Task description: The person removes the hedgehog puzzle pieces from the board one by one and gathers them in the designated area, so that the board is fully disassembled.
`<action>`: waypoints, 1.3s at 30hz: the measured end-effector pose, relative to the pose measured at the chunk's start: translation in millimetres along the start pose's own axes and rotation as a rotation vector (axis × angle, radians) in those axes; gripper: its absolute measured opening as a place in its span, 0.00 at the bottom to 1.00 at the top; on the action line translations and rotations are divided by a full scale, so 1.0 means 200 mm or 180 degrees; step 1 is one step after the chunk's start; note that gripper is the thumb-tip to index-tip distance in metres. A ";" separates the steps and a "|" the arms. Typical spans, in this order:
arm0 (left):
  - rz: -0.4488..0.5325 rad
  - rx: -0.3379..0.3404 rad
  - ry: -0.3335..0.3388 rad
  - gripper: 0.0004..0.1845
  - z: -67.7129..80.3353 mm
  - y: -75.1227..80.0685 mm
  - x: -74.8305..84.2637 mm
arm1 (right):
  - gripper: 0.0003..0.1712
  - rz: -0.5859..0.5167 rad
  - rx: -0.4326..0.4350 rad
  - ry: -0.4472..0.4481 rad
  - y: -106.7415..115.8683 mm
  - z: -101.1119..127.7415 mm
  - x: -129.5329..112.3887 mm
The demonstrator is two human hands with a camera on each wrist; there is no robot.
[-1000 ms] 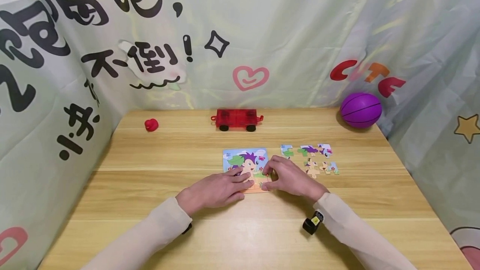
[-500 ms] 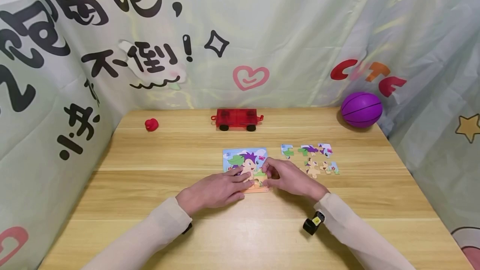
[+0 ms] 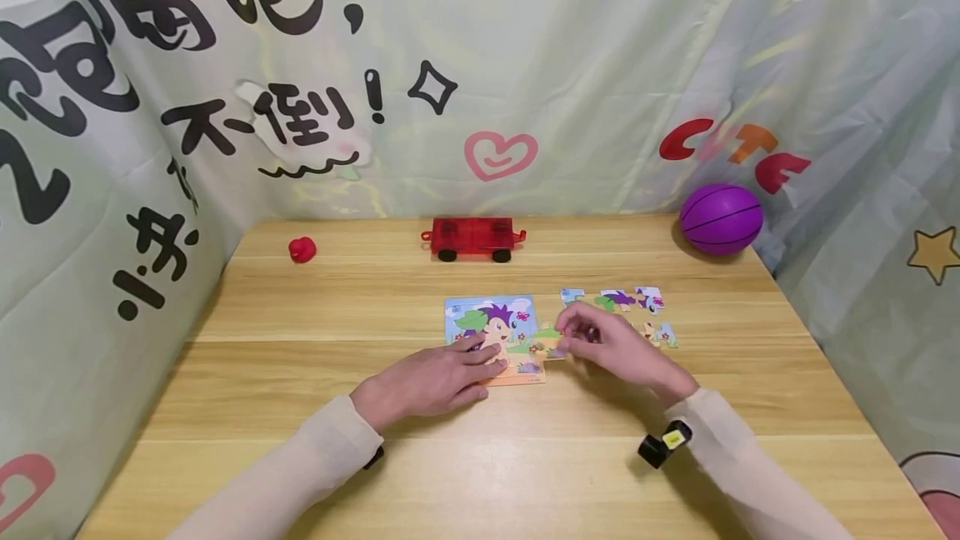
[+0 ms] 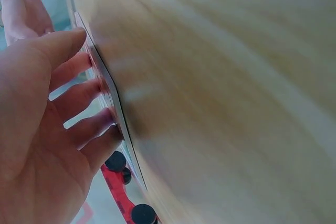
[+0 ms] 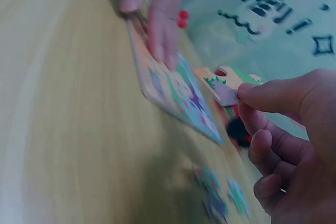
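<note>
**Two hands at a hedgehog jigsaw, one piece lifted clear**

Two bare hands work near the middle of the wooden tabletop (image 3: 315, 332), a little toward its right half. The left hand (image 3: 431, 377) lies flat on the near-left part of the puzzle board (image 3: 491, 332), its fingers (image 4: 79, 98) straight and spread, pressing the board down without gripping anything. The board shows a cartoon hedgehog with purple spines on a blue and green ground, and its near edge runs parallel to the near edge of the tabletop.

The right hand (image 3: 615, 348) sits just off the board's right edge, pinching a puzzle piece (image 5: 226, 85) between thumb and forefinger; the other fingers are curled beneath. In the right wrist view the piece is held raised above the board's surface, tilted, with orange and green print showing. In the head view it sits right at the board's right edge, between the board and the loose pieces.

Several loose puzzle pieces (image 3: 637, 302) lie scattered just beyond and to the right of the right hand, partly hidden by it.

Toward the far edge stands a red toy wagon (image 3: 474, 238) with black wheels, about centre. A small red toy (image 3: 302, 249) rests near the far-left corner, and a purple ball (image 3: 722, 218) sits in the far-right corner against the printed cloth backdrop (image 3: 525, 65).
</note>
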State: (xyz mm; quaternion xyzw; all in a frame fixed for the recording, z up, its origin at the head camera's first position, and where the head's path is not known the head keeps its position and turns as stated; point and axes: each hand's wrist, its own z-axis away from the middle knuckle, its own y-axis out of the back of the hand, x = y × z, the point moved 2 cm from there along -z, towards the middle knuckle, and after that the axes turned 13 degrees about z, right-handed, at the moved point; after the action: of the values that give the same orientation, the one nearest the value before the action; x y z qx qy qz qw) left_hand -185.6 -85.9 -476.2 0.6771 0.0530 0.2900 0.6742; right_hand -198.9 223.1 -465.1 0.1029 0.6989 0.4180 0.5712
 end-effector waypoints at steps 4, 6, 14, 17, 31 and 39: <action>-0.0034 -0.0005 -0.0021 0.28 0.00 0.00 0.00 | 0.09 0.0015 0.0209 -0.0027 0.11 0.11 0.08; -0.0029 -0.0011 -0.0011 0.29 0.00 0.00 0.00 | 0.09 0.0024 0.0280 -0.0074 0.16 0.16 0.11; 0.0050 -0.0048 0.0064 0.29 0.00 -0.01 -0.01 | 0.10 0.0010 0.0267 -0.0517 0.31 0.39 0.25; 0.0072 -0.0036 0.0058 0.29 0.00 -0.01 -0.01 | 0.10 -0.0020 0.0246 -0.0514 0.34 0.46 0.31; 0.0075 -0.0024 0.0030 0.29 0.00 0.00 -0.01 | 0.09 0.0118 0.0169 -0.0411 0.41 0.61 0.48; 0.0079 -0.0030 0.0032 0.29 0.00 0.00 -0.01 | 0.07 0.0618 0.0231 -0.0387 0.37 0.60 0.50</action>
State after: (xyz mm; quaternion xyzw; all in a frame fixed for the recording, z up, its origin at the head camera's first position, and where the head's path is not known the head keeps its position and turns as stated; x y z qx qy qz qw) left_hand -187.5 -86.6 -476.8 0.6730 0.0466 0.3021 0.6735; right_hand -150.7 387.9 -484.7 0.2159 0.6643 0.4387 0.5653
